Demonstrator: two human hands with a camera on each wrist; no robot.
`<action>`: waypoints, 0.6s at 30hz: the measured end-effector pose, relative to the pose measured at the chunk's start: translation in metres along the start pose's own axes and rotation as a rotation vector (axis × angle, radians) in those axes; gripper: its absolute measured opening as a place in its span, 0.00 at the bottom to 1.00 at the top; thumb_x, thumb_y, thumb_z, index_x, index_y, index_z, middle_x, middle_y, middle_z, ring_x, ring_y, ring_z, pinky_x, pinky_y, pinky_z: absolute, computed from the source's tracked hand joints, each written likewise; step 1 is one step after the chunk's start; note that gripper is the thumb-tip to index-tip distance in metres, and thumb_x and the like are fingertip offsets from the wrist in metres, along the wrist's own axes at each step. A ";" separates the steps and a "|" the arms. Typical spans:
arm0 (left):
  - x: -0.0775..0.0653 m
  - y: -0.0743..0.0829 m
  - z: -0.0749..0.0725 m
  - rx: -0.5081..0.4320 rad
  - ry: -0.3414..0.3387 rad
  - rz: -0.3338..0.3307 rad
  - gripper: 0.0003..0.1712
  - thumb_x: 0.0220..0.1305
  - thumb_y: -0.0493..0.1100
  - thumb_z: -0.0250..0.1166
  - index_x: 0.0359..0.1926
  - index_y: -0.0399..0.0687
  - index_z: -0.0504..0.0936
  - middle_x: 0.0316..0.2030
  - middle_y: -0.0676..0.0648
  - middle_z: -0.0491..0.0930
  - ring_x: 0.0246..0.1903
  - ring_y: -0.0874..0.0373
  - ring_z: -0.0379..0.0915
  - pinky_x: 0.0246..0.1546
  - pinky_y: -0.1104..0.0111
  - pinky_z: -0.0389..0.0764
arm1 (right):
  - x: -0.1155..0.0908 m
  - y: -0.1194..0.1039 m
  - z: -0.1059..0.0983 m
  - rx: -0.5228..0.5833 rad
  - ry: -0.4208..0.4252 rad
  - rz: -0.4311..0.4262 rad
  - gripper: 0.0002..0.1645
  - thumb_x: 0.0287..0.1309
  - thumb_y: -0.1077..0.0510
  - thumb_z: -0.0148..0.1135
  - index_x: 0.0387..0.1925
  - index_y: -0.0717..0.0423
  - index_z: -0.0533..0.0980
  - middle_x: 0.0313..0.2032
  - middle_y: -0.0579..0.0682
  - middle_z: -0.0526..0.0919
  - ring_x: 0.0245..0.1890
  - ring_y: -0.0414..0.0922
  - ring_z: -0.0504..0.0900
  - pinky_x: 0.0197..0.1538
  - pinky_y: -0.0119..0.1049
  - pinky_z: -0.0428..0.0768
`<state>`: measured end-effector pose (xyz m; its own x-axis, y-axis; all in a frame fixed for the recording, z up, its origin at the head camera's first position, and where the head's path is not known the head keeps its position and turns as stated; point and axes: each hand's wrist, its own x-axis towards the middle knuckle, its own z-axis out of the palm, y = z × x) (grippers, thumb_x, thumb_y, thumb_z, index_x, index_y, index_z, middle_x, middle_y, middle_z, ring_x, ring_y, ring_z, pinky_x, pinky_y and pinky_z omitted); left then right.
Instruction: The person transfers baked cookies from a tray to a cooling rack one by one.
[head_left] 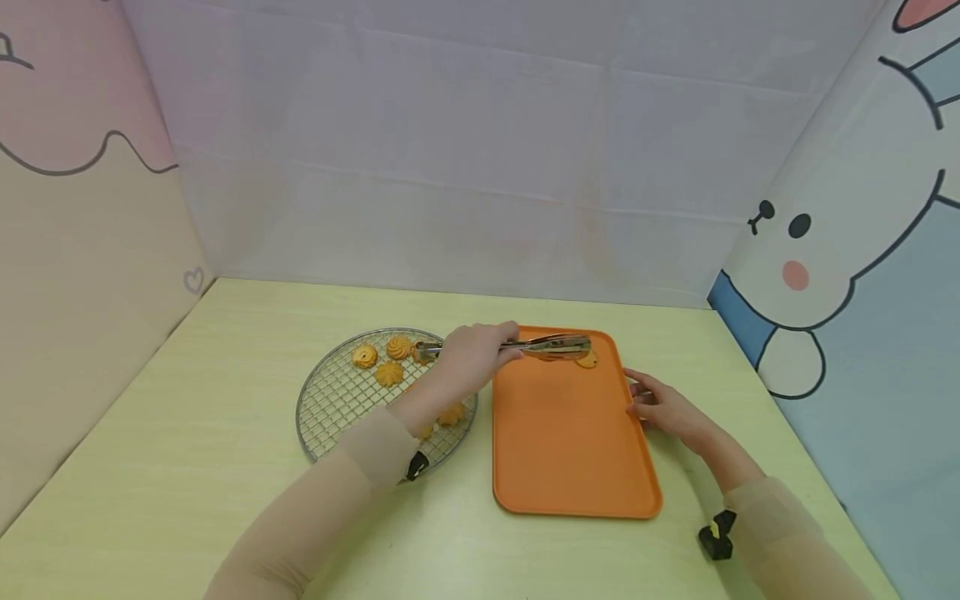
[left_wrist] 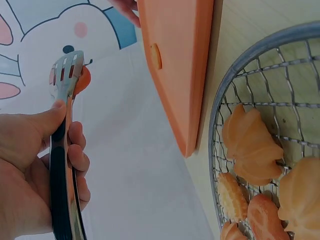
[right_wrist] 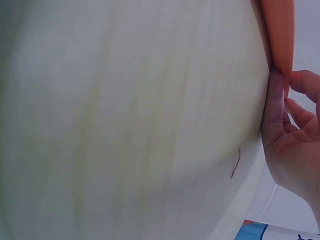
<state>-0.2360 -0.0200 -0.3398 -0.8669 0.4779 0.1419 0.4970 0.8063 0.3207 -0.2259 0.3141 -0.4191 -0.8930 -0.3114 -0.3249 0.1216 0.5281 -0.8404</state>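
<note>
My left hand grips metal serving tongs with dark handles, held above the far end of an orange tray. In the left wrist view an orange-brown round cookie shows at the slotted tong head, mostly hidden behind it. Another cookie lies on the tray close to its far right corner. At the tray's right edge, my right hand pinches the rim between thumb and fingers. Left of the tray, several golden cookies sit on a round wire rack, partly covered by my left forearm.
Everything stands on a pale yellow table. A plain white backdrop closes off the back, and printed cartoon panels stand at the sides.
</note>
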 end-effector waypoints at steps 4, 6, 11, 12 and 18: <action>-0.008 -0.003 -0.005 0.000 0.044 0.008 0.12 0.64 0.57 0.56 0.37 0.56 0.75 0.21 0.58 0.74 0.15 0.63 0.64 0.16 0.73 0.59 | 0.000 0.000 0.000 -0.002 -0.002 -0.001 0.39 0.65 0.63 0.52 0.72 0.62 0.48 0.54 0.64 0.63 0.50 0.53 0.67 0.44 0.33 0.79; -0.011 -0.005 -0.007 0.011 0.055 0.010 0.12 0.65 0.56 0.56 0.37 0.55 0.75 0.21 0.59 0.74 0.14 0.63 0.63 0.16 0.72 0.59 | -0.001 -0.001 0.001 0.006 -0.006 -0.007 0.39 0.65 0.63 0.52 0.72 0.63 0.47 0.53 0.64 0.63 0.50 0.53 0.67 0.44 0.33 0.79; -0.019 -0.007 -0.011 0.033 0.084 0.008 0.10 0.66 0.54 0.57 0.34 0.54 0.73 0.18 0.57 0.71 0.13 0.62 0.61 0.16 0.72 0.57 | -0.002 -0.003 0.001 0.017 -0.009 -0.015 0.39 0.65 0.63 0.53 0.71 0.63 0.47 0.53 0.64 0.63 0.50 0.53 0.67 0.43 0.33 0.79; -0.021 -0.008 -0.011 0.034 0.093 0.008 0.10 0.66 0.54 0.58 0.34 0.54 0.73 0.18 0.57 0.71 0.13 0.62 0.61 0.15 0.72 0.57 | -0.002 -0.003 0.001 0.014 -0.008 -0.015 0.39 0.65 0.63 0.53 0.71 0.63 0.47 0.53 0.64 0.63 0.50 0.53 0.67 0.43 0.33 0.79; -0.033 -0.012 -0.016 0.022 0.150 0.011 0.10 0.64 0.53 0.59 0.32 0.54 0.74 0.19 0.57 0.73 0.13 0.63 0.61 0.16 0.72 0.57 | -0.001 -0.001 0.000 0.002 -0.005 -0.004 0.39 0.65 0.63 0.53 0.72 0.63 0.48 0.53 0.63 0.63 0.49 0.52 0.67 0.44 0.32 0.79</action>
<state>-0.2139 -0.0506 -0.3330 -0.8568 0.4307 0.2837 0.5057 0.8095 0.2982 -0.2253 0.3138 -0.4183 -0.8914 -0.3173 -0.3236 0.1190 0.5251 -0.8427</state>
